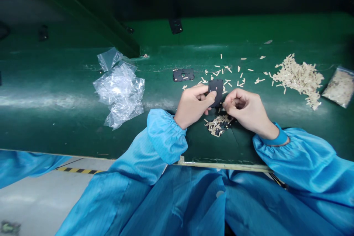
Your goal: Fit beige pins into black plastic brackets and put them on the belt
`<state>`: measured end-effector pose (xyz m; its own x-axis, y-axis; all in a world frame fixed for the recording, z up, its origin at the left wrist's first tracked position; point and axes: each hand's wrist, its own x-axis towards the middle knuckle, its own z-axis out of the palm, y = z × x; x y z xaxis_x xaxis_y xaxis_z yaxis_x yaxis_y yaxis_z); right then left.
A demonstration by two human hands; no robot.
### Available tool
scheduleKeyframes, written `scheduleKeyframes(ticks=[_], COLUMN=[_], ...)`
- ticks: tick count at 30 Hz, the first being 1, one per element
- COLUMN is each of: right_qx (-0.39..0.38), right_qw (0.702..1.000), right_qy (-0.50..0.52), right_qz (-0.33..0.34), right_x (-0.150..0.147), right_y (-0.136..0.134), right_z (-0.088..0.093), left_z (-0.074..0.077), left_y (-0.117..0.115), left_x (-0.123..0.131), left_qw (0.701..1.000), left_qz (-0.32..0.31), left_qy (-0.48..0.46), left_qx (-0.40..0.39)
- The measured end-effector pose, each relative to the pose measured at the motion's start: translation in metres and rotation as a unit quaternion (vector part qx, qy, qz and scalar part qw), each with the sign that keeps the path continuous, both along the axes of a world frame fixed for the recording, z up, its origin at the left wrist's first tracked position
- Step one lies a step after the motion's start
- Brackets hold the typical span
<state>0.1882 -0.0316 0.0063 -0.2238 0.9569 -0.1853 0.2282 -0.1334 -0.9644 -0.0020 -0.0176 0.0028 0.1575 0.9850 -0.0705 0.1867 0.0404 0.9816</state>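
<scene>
You're pinching the thin black plate (215, 90) at center frame by its edge w/ your left hand (192, 107); it looks light, stiff, prob. fragile, so edges are best. You're curling your right hand (247, 108) fingers nearly shut at its lower corner, can't tell if gripping.

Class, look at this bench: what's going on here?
A person in blue sleeves holds a small black rectangular plate between the left hand and right hand, over a green bench. A loose heap of beige strips lies to the right, a smaller heap of strips and black pieces below the hands, and a second black plate and crumpled clear plastic film to the left.
</scene>
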Motion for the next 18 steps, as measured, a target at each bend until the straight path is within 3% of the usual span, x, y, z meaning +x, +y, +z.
scheduleKeyframes(ticks=[18], right_qx=[-0.015], right_qw=[1.000], right_qy=[0.018], right_qz=[0.008], right_x=[0.0006], right_y=[0.0020], right_z=[0.0033], left_z=[0.0030], left_y=[0.0003], left_x=[0.0003], left_qw=[0.999], left_qz=[0.003], left_qy=[-0.017], left_qx=[-0.029])
